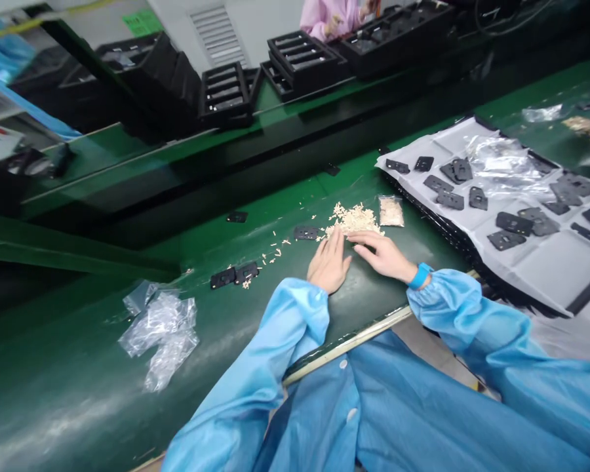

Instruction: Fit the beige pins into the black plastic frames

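Touching anything, that left hand?

"Its straight fingers reach the near edge of the pale pile on the worktop; grip flat, unclosed."

"And the right hand?"

"Fingertips at the same edge, thumb apart, grip unclosed too."

"And the small bag?"

"Just right of the pile, near the tray."

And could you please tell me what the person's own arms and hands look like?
The left hand and right hand are both ungloved. The left sleeve and right sleeve are long, loose, wrinkled light-blue cloth, gathered near the wrists. A plain, brighter blue band circles the right wrist; no markings can be made out on the sleeves.
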Demonstrator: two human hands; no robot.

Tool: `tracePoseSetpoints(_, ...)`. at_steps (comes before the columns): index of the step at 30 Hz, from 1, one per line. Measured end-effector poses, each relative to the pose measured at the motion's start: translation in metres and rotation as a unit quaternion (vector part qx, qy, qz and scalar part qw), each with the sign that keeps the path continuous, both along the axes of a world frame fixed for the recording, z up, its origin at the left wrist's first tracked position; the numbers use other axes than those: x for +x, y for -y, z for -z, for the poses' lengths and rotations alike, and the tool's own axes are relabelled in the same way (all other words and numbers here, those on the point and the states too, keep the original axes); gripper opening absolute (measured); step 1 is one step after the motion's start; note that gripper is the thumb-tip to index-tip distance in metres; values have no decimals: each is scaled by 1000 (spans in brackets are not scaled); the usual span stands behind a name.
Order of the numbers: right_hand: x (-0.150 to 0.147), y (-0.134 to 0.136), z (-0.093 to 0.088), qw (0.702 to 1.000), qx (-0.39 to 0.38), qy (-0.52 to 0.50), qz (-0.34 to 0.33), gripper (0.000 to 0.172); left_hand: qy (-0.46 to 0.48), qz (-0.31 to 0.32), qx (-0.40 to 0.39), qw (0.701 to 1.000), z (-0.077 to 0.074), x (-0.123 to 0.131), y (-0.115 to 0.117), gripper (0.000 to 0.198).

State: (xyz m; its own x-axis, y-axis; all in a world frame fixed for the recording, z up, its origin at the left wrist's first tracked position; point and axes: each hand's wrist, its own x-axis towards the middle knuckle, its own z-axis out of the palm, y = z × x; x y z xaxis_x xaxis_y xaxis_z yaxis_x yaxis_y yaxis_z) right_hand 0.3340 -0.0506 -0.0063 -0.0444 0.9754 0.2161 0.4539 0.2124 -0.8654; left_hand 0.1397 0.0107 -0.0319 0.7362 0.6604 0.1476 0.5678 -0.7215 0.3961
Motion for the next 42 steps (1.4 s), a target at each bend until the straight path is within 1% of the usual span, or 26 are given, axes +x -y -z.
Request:
tracePoseSetpoints(2, -7, 17, -3, 993, -43, -96, 51, 31, 55, 29, -38, 997, 3, 29, -18, 68)
tracePoseSetpoints(4, -18, 29, -2, 987, -82, -130, 37, 37, 134, 57, -84, 986, 5, 47, -34, 60)
tracePoseSetpoints(7, -28, 19, 3, 978, -122, -171, 2, 38, 267, 48, -119, 955, 5, 45, -43, 53)
tracePoseSetpoints(10, -21, -18, 2, 962, -127, -239, 27, 39, 304, 13, -119, 945, 2, 16, -17, 50)
tracePoseSetpoints(12, -11, -39, -5, 949, -121, -288, 51, 37, 270, -10, -100, 958, -1, -10, 13, 50)
tracePoseSetpoints(13, -7, -45, -9, 942, -116, -311, 56, 38, 232, 0, -88, 969, -2, -22, 28, 51)
tracePoseSetpoints(14, -4, -46, -13, 933, -117, -336, 55, 37, 184, 41, -75, 979, -2, -30, 41, 51)
tracePoseSetpoints(15, -4, -44, -16, 921, -129, -365, 51, 37, 121, 103, -66, 985, -3, -34, 50, 55)
tracePoseSetpoints(16, -5, -38, -17, 907, -149, -392, 42, 36, 67, 156, -52, 984, -3, -34, 54, 60)
tracePoseSetpoints(18, -10, -23, -15, 876, -207, -435, 25, 34, -5, 196, -29, 980, -3, -22, 44, 63)
tracePoseSetpoints(20, -16, -11, -12, 864, -231, -447, 29, 33, -24, 188, -27, 981, -3, -1, 16, 56)
tracePoseSetpoints(21, -17, -8, -11, 865, -221, -449, 43, 33, -18, 185, -38, 982, -4, 11, 0, 53)
tracePoseSetpoints(23, -16, -7, -15, 865, -175, -464, 81, 32, 40, 163, -80, 983, -10, 31, -24, 55)
tracePoseSetpoints(25, -11, -12, -27, 864, -122, -476, 105, 30, 157, 124, -151, 968, -19, 46, -30, 55)
tracePoseSetpoints(26, -10, -15, -35, 864, -97, -481, 109, 30, 232, 87, -204, 947, -25, 51, -25, 55)
tracePoseSetpoints(27, -9, -18, -43, 865, -73, -485, 109, 30, 295, 59, -270, 914, -30, 56, -17, 54)
tracePoseSetpoints(28, -11, -21, -49, 866, -49, -486, 104, 31, 343, 46, -348, 871, -36, 60, -8, 54)
tracePoseSetpoints(29, -15, -23, -53, 872, -20, -479, 96, 33, 362, 47, -400, 841, -41, 64, 1, 57)
tracePoseSetpoints(31, -27, -26, -54, 908, 20, -409, 89, 35, 402, 20, -503, 765, -51, 71, 10, 64)
tracePoseSetpoints(33, -39, -26, -49, 964, 16, -239, 112, 40, 455, -64, -572, 680, -58, 74, 2, 63)
tracePoseSetpoints(34, -42, -23, -46, 975, 1, -194, 108, 38, 483, -115, -589, 637, -60, 73, -8, 58)
tracePoseSetpoints(36, -34, -15, -45, 986, -25, -124, 106, 33, 496, -168, -592, 613, -61, 68, -30, 54)
tracePoseSetpoints(37, -23, -9, -48, 989, -34, -94, 112, 30, 491, -189, -592, 610, -60, 64, -39, 52)
tracePoseSetpoints(38, -6, -3, -55, 990, -41, -56, 120, 25, 462, -199, -596, 626, -58, 59, -47, 54)
tracePoseSetpoints(40, 40, 7, -74, 985, -46, 28, 164, 18, 391, -193, -588, 681, -53, 53, -54, 67)
tracePoseSetpoints(42, 95, 16, -96, 964, -51, 112, 236, 11, 339, -176, -542, 749, -46, 51, -52, 75)
